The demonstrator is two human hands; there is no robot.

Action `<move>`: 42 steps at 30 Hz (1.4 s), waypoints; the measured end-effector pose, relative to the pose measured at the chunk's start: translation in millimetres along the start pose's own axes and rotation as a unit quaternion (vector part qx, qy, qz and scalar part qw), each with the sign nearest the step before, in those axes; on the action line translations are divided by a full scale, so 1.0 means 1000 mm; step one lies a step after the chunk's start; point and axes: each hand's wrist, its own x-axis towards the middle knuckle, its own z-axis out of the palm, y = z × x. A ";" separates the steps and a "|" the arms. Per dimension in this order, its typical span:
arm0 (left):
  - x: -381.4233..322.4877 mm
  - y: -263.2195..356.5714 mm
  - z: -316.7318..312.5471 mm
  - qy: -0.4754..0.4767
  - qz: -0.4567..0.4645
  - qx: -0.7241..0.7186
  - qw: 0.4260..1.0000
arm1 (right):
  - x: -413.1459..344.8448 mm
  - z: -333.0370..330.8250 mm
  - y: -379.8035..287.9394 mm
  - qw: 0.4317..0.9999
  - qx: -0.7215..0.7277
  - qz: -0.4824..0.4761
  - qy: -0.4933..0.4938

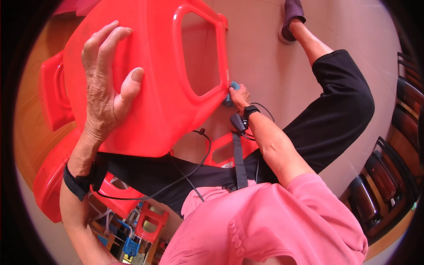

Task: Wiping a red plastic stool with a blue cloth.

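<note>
A large red plastic stool [132, 89] lies tipped over my lap, with an opening between its legs on the right side. My left hand [106, 69] is over its broad face, fingers spread and thumb apart, gripping nothing; whether the palm touches the plastic is hard to tell. At the stool's lower right edge, my right hand [241, 96] holds a blue-grey cloth [234, 86] against the rim. My fingers partly hide the cloth.
Below my thigh shows another red plastic stool [223, 154]. More red seats, one being a stool [151, 222], stand at left. Black cables [185, 180] cross my lap from the wrist straps. Dark wooden chairs [364, 195] line the right. My purple shoe [293, 20] rests on the tiled floor [261, 29].
</note>
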 end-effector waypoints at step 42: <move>0.008 -0.005 0.007 0.026 0.029 0.010 0.999 | -0.010 -0.032 -0.017 0.891 -0.400 -0.214 -0.018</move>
